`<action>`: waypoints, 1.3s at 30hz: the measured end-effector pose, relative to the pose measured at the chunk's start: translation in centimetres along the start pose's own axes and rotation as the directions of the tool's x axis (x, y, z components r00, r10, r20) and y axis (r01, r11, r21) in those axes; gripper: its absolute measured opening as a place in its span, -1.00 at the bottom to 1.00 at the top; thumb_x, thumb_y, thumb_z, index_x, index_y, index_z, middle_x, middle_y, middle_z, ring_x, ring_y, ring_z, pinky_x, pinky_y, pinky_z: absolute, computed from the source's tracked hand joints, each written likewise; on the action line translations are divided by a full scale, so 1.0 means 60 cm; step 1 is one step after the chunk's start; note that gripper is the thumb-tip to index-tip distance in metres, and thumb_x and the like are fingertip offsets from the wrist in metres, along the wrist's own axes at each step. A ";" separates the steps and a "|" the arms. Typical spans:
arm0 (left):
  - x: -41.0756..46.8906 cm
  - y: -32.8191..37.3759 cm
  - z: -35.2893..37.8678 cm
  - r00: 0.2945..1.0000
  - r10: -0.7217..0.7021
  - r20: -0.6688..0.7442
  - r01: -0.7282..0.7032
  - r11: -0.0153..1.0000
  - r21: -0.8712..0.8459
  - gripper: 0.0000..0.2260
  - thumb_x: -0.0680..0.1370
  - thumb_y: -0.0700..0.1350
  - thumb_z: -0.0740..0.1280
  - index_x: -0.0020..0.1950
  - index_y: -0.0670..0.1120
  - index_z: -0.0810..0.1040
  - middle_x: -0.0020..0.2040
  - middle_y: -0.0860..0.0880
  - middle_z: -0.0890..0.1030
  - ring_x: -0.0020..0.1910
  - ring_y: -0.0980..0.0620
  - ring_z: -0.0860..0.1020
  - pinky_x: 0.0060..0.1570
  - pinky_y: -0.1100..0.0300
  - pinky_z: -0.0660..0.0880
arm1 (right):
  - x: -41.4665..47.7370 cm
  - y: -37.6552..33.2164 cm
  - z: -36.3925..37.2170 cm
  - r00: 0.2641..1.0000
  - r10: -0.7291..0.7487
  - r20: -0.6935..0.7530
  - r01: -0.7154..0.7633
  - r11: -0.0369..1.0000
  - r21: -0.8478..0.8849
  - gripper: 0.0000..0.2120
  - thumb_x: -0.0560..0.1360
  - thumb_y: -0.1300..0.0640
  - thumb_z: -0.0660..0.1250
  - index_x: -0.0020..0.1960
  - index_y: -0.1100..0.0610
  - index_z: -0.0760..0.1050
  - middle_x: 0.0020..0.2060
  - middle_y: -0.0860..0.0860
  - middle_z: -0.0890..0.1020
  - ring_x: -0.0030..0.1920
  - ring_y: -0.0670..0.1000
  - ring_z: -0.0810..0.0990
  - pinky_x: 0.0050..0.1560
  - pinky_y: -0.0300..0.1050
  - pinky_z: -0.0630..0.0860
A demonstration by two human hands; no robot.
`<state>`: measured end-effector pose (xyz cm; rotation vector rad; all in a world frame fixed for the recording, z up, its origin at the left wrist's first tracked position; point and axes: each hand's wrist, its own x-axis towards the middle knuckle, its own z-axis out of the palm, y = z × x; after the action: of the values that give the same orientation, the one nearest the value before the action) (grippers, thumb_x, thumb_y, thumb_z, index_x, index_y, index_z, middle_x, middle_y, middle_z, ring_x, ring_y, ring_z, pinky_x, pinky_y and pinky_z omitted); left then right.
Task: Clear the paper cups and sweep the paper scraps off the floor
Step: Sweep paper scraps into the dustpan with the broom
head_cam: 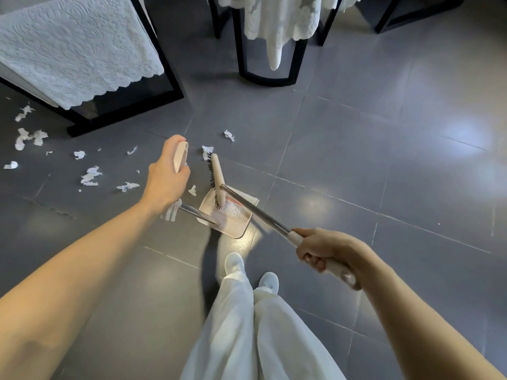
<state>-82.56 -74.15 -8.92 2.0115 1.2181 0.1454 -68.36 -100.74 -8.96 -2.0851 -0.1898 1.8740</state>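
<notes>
My left hand grips the cream handle of a long-handled dustpan, whose pale tray rests on the grey tiled floor in front of my feet. My right hand is closed on the cream grip of a broom with a metal shaft. The broom head is cream with dark bristles and stands over the far edge of the dustpan. White paper scraps lie scattered on the floor to the left, with one ahead and one touching the broom tip. No paper cups are in view.
A black-framed table with a white lace cloth stands at the upper left. Black chair legs and hanging white cloth are straight ahead. More scraps lie by the table's base. My white trousers and shoes are below the dustpan.
</notes>
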 end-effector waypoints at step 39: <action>0.046 -0.257 -0.227 0.944 -0.253 -0.213 0.227 0.964 -0.136 -0.53 0.54 -0.27 0.21 0.24 0.27 0.32 0.04 0.12 0.48 -0.19 -0.17 0.44 -0.16 0.07 0.40 | 0.258 -0.438 0.082 0.979 -0.162 -0.127 0.016 0.674 -0.739 -0.55 0.48 0.37 0.12 0.36 0.17 0.36 -0.53 0.04 0.53 -0.45 0.03 0.49 -0.40 -0.19 0.42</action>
<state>-98.22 -60.59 -10.29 1.7699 1.5565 0.3242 -68.12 -70.49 -15.26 -2.6596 -1.1624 1.6759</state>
